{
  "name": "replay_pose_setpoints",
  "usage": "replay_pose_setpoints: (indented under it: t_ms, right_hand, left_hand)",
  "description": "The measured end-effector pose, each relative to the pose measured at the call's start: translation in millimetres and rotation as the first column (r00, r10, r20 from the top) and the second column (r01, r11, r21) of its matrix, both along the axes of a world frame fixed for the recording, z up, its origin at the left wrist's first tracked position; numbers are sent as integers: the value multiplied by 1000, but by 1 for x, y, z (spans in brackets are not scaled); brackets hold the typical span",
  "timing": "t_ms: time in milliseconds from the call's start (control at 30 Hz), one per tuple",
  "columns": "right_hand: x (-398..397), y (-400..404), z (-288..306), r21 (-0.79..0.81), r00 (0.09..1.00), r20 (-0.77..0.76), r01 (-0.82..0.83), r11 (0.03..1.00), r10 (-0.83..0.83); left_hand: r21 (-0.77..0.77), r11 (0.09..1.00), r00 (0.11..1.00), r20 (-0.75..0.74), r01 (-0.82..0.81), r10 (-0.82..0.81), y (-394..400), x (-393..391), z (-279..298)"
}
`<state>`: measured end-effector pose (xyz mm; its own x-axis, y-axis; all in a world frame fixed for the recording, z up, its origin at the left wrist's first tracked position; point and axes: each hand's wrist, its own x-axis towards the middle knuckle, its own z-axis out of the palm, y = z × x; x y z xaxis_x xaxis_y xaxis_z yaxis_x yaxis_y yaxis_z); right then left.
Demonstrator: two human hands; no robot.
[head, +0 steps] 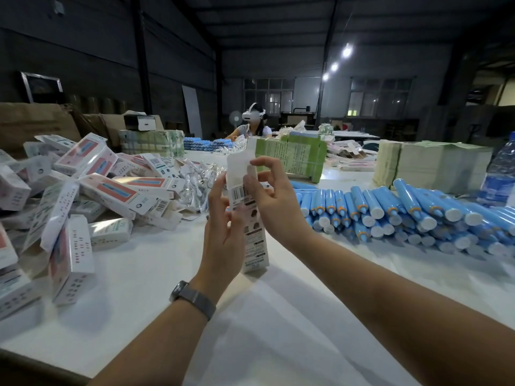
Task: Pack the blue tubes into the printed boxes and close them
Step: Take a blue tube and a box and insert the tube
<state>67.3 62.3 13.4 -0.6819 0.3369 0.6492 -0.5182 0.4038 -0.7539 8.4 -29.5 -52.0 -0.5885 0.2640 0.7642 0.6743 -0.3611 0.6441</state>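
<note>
Left hand [223,218] is gripping the upright printed box [252,232]; right hand [269,196] is pinching its top flap [241,162]. Forcing it risks creasing.

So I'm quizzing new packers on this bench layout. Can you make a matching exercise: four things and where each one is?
Things:
1. printed box
2. blue tubes
3. packed boxes
4. water bottle

Places:
A. far right edge of the table
B. heaped on the left
C. held upright between both hands
D. stacked in rows on the right

Pairs: 1-C, 2-D, 3-B, 4-A
</note>
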Motion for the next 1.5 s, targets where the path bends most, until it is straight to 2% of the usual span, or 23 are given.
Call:
replay_pose_setpoints:
  t_ms: [133,367,633,833,1167,1500]
  right_hand:
    - [2,-6,-1,61,999,1,49,997,-49]
    - [8,-6,-3,59,999,10,50,997,-51]
    - [4,-17,-6,-40,1000,4,21,999,-21]
    - [4,-21,-6,-81,1000,24,1,997,1]
    - [0,-24,-9,-163,1000,-7,-23,986,22]
    - [-2,-18,-12,-27,1000,-10,29,999,-29]
  left_hand:
    - [5,1000,1000,-19,-18,18,-3,5,5]
    - [16,999,999,-22,-44,44,-6,10,9]
    - [39,999,999,-27,-27,28,-7,4,6]
    - [56,998,996,-89,-6,11,-6,1,6]
    - [55,998,997,-75,-11,16,-4,-3,4]
    - [39,998,995,-81,-46,49,-4,-4,4]
